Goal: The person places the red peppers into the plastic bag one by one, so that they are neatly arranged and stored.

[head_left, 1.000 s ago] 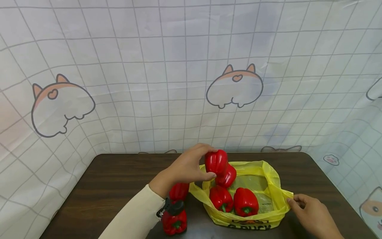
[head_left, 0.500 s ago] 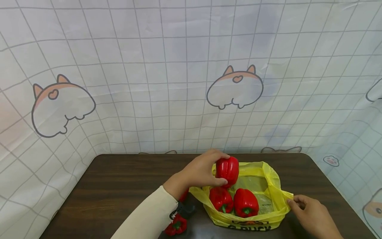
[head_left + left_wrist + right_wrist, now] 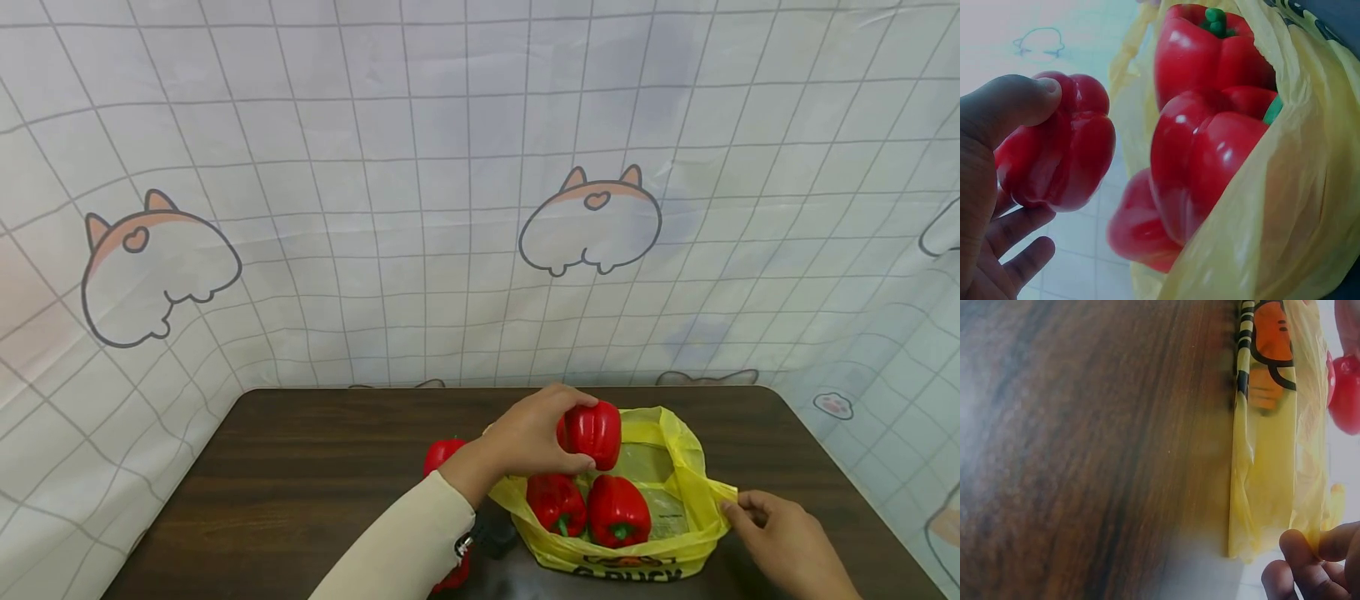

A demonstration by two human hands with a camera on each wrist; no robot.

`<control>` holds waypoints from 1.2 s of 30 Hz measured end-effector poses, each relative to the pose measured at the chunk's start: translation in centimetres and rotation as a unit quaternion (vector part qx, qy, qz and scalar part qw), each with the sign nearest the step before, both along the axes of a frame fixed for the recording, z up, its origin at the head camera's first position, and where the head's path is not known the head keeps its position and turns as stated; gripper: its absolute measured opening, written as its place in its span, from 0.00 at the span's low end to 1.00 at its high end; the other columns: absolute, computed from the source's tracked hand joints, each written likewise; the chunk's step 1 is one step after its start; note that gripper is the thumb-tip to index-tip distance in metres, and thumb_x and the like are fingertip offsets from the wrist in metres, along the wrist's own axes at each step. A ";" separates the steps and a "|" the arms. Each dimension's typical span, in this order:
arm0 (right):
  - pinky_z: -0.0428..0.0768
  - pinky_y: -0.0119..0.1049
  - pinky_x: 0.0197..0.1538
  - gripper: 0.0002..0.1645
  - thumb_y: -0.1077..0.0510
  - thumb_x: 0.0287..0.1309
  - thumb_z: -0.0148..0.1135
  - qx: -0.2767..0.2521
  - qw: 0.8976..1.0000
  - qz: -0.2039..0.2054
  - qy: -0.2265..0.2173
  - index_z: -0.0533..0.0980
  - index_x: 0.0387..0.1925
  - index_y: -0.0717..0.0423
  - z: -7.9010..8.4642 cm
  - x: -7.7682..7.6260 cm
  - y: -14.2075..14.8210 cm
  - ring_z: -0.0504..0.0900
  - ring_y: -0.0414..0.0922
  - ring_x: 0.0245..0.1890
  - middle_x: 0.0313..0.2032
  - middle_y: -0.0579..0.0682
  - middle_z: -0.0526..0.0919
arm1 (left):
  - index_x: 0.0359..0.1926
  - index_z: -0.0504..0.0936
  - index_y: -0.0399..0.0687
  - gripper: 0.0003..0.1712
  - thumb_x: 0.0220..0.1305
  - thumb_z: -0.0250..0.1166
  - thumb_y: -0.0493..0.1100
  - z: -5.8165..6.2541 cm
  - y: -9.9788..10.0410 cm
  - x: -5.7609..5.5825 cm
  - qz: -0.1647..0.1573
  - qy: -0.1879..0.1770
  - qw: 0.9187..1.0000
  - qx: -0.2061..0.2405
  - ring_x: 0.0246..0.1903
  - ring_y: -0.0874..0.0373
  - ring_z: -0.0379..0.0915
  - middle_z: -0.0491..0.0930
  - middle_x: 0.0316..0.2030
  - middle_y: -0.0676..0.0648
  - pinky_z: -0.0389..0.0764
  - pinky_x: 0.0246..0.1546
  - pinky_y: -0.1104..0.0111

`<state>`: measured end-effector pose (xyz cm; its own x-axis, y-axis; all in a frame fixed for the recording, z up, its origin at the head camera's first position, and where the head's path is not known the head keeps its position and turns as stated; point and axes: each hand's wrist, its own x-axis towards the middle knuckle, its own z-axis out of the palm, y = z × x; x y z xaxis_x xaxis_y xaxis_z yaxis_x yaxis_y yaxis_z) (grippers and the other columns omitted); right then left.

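My left hand (image 3: 534, 435) has its grip wrapped around a red bell pepper (image 3: 592, 433), thumb on one side and fingers curled under the other, holding it just above the mouth of the yellow plastic bag (image 3: 686, 467). In the left wrist view the held pepper (image 3: 1063, 153) is glossy and deeply lobed, a full even red with soft highlights along its ribs, and my thumb presses into its top shoulder; its stem is turned out of sight. The bag sits toward the front right part of the dark wooden tabletop (image 3: 300, 467), its rim folded open, thin and slightly see-through, with black lettering and an orange-and-black print on its front face (image 3: 1266, 356). Inside it I see two peppers side by side (image 3: 557, 502) (image 3: 617, 508), both upright-ish with green stems showing at their front ends, and the left wrist view shows a third one (image 3: 1138, 228) lying deeper behind them. My right hand (image 3: 783, 542) is at the bag's right edge, its grip pinching the yellow handle loop (image 3: 720, 492) between fingertips and thumb; the right wrist view shows those fingertips (image 3: 1300, 550) against the plastic at the bag's corner. Two more peppers lie outside the bag on the tabletop to its left: one (image 3: 442, 454) just behind my left forearm, and another (image 3: 453, 577) near the front edge, mostly hidden under my cream sleeve (image 3: 405, 542).
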<state>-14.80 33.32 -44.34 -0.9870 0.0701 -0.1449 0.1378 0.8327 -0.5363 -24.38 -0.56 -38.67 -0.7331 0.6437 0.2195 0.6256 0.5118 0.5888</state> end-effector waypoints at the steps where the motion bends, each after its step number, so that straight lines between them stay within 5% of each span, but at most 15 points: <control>1: 0.83 0.53 0.38 0.34 0.40 0.74 0.56 -0.001 1.000 0.000 -0.001 0.79 0.53 0.71 0.0 0.0 0.0 0.85 0.52 0.36 0.39 0.54 0.88 | 0.67 0.74 0.57 0.41 0.53 0.79 0.51 -0.1 0.1 0.0 0.001 -0.001 1.000 0.000 0.53 0.64 0.72 0.75 0.59 0.57 0.80 0.40 0.76; 23: 0.81 0.47 0.35 0.29 0.44 0.74 0.57 0.003 1.000 -0.005 0.011 0.80 0.52 0.70 -0.1 0.1 -0.3 0.80 0.42 0.31 0.34 0.47 0.86 | 0.69 0.74 0.62 0.41 0.55 0.77 0.56 -1.9 2.8 0.0 0.028 0.007 0.999 -0.031 0.55 0.62 0.70 0.74 0.62 0.60 0.79 0.42 0.73; 29: 0.83 0.51 0.37 0.33 0.41 0.74 0.57 0.005 1.000 0.001 0.008 0.79 0.52 0.71 -0.1 0.1 -0.2 0.84 0.46 0.34 0.37 0.51 0.87 | 0.69 0.74 0.63 0.42 0.53 0.79 0.56 -2.1 2.8 0.0 0.049 0.005 0.998 -0.033 0.54 0.60 0.69 0.75 0.62 0.60 0.78 0.39 0.73; 36: 0.81 0.46 0.34 0.31 0.42 0.75 0.56 0.003 1.000 -0.001 0.003 0.79 0.53 0.70 -0.2 0.0 -0.2 0.80 0.44 0.31 0.35 0.47 0.86 | 0.69 0.73 0.62 0.40 0.56 0.77 0.56 -2.2 3.4 -0.2 0.030 0.003 0.999 -0.031 0.54 0.62 0.70 0.74 0.62 0.60 0.78 0.45 0.71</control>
<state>-14.80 33.08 -44.54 -0.9876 0.0734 -0.1390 0.1370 0.8355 -0.5321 -24.60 2.82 -40.85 -0.7693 0.6116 0.1846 0.5964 0.5838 0.5509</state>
